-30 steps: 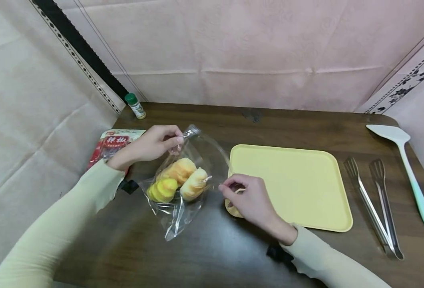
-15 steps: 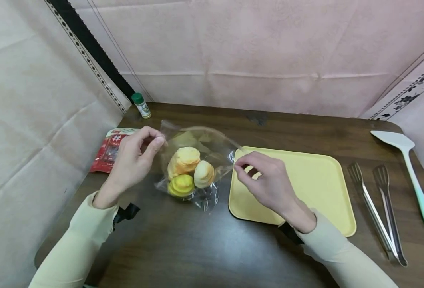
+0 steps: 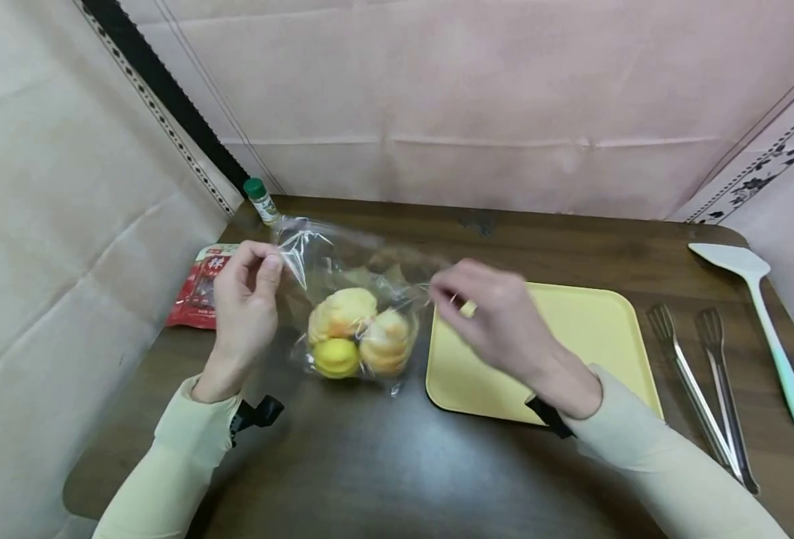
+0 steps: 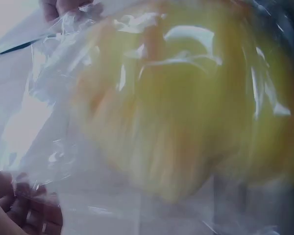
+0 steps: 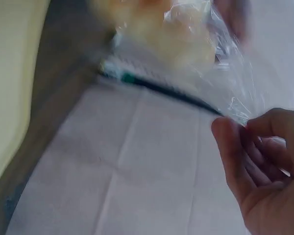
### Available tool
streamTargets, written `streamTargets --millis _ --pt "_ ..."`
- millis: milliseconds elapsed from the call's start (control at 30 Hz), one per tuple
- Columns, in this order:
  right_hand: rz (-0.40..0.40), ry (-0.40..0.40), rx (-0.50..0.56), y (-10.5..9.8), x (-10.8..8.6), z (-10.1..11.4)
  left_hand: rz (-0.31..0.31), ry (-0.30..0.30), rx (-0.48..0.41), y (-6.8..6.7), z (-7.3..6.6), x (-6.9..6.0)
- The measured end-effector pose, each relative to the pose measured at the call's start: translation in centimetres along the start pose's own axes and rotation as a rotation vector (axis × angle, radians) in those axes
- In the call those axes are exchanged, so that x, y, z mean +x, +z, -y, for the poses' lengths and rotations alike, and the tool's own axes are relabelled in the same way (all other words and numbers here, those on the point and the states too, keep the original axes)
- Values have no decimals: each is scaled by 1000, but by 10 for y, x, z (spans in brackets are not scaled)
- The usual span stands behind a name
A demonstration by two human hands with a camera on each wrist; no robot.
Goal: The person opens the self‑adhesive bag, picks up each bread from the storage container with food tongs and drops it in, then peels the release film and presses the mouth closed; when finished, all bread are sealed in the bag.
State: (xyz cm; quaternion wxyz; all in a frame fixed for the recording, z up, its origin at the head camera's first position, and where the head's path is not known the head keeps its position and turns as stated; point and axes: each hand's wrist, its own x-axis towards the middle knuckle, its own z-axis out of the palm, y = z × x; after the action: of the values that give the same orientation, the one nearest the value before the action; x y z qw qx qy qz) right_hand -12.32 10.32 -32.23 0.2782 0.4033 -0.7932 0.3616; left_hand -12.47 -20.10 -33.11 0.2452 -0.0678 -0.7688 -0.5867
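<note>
A clear plastic bag (image 3: 316, 251) hangs between my two hands above the table. Inside it are two golden bread rolls, one at the upper left (image 3: 343, 311) and one at the right (image 3: 388, 343), with a yellow rounded piece (image 3: 336, 358) below. My left hand (image 3: 243, 322) pinches the bag's upper left edge between thumb and fingers. At the upper right edge, my right hand (image 3: 504, 322) pinches the film; the right wrist view shows its thumb and index fingertips meeting on the plastic (image 5: 235, 83). Blur softens the bread in the left wrist view.
A pale yellow tray (image 3: 592, 337) lies right of the bag, partly under my right arm. Beyond it are metal tongs (image 3: 700, 397) and a white spatula with a mint handle (image 3: 777, 344). A red packet (image 3: 197, 292) and a green-capped bottle (image 3: 260, 198) stand left.
My left hand has moved left and down, and my right hand has shifted right and up. The bag is now spread wider between them, its contents slightly further right.
</note>
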Motion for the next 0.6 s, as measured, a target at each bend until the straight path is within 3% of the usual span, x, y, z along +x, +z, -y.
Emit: streamTargets --millis 100,200,333,600 --pt "-34 47 43 2 0 -6 -41 -21 -146 0 7 -6" --pt "-38 98 73 6 -2 -15 -18 -41 -249 2 14 -10" --pt "-83 168 136 11 -7 -24 -8 -83 -302 6 21 -13" --pt "-212 250 355 26 -10 -30 33 -44 -301 10 24 -14"
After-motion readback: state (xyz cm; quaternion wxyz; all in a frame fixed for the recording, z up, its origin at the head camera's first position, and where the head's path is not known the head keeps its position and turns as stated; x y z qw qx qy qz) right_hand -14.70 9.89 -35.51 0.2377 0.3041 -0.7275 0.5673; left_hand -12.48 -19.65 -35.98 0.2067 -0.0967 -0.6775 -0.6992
